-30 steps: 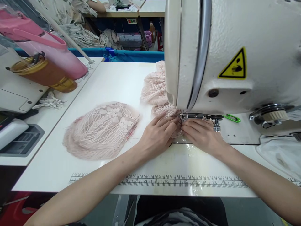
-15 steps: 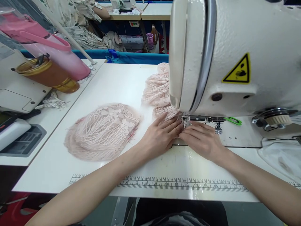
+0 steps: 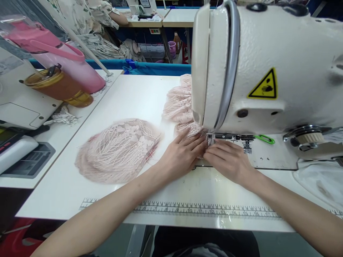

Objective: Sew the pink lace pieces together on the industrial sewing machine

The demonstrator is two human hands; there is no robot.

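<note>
Under the head of the white sewing machine (image 3: 257,53), gathered pink lace (image 3: 178,103) lies at the metal foot (image 3: 210,138) and runs out behind it, bunched on the white table (image 3: 144,92). Your left hand (image 3: 178,153) lies palm down on the lace, fingers slightly spread; your right hand (image 3: 230,159) sits close by on the other side, fingers bent and pressed together (whether they pinch an edge, I cannot tell). Good handling here looks like light, even pressure: let the left fingers flatten the gathers, let the right ones line up the edge, and guide rather than pull, since open lace probably stretches or snags easily. Both sets of fingertips are near the foot, so mind the gap. The second lace piece (image 3: 118,150) rests left of your hands, well apart; a trailing thread from it could catch.
</note>
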